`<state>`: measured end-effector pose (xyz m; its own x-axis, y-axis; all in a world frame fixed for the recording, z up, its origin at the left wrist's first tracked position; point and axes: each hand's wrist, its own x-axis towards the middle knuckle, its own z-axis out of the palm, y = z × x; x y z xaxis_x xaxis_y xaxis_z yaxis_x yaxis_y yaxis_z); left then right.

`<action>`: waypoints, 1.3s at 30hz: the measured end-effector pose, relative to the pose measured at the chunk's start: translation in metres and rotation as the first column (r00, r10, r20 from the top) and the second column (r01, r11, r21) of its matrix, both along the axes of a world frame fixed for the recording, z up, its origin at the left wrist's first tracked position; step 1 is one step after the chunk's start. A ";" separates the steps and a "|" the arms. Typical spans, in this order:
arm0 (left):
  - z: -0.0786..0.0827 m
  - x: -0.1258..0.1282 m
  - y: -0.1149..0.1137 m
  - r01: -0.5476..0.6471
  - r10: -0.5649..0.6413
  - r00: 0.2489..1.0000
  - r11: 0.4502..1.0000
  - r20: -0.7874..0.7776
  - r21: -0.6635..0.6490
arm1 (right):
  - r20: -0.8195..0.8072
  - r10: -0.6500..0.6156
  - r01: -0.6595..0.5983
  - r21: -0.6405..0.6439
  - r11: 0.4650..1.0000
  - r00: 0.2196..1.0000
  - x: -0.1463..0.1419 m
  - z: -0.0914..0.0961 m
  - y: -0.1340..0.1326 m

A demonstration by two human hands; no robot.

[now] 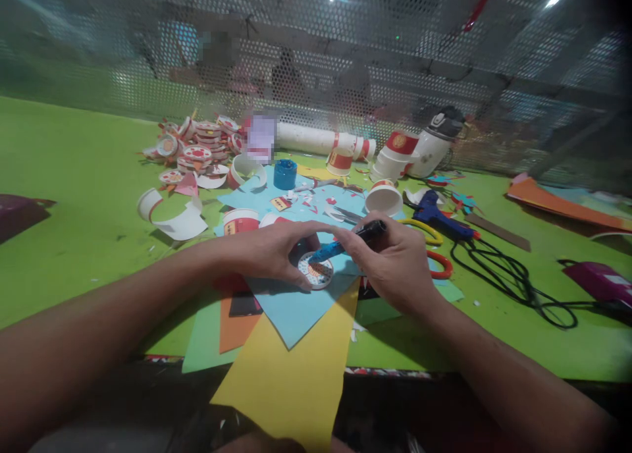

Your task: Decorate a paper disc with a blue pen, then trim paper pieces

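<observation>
My left hand [269, 247] curves around a small round white paper disc [320, 276] with a dark dotted pattern and an orange centre. Its thumb lies on the near rim, and the fingertips behind are partly hidden. A blue marker pen [326, 250] with a black end is pinched in my right hand [397, 262], tip down at the disc's patterned face. Beneath the disc lies a light-blue paper sheet [291, 318], overlapping yellow paper [284, 387] and orange and green sheets. Behind my left hand stands a red and white paper cup [240, 221].
Decorated paper discs [197, 151] are piled at the back left. Cut cup pieces [174, 221] and a blue jar [285, 174] stand nearby. Red-handled scissors [439, 266], a blue glue gun [439, 217] and its black cord [513, 285] lie on the right. Perforated metal [316, 78] rises behind.
</observation>
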<state>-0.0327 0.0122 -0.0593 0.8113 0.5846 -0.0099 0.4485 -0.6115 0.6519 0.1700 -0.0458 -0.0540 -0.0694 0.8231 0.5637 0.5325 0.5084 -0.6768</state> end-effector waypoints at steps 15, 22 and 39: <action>0.005 0.003 -0.003 -0.029 0.027 0.999 0.999 -0.037 -0.041 | -0.033 -0.136 0.135 -0.019 0.991 0.990 -0.005 -0.005 0.003; 0.004 0.003 -0.003 -0.042 0.040 0.998 0.999 -0.045 -0.033 | -0.048 -0.134 0.130 -0.080 0.988 0.990 -0.003 -0.004 0.006; 0.008 0.003 -0.005 -0.056 0.053 0.996 0.997 -0.068 -0.049 | -0.156 -0.153 0.154 -0.008 0.988 0.976 0.002 0.005 0.003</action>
<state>-0.0297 0.0077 -0.0512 0.7747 0.6254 -0.0936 0.5238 -0.5516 0.6491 0.1719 -0.0427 -0.0490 0.1460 0.8151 0.5606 0.4928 0.4314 -0.7556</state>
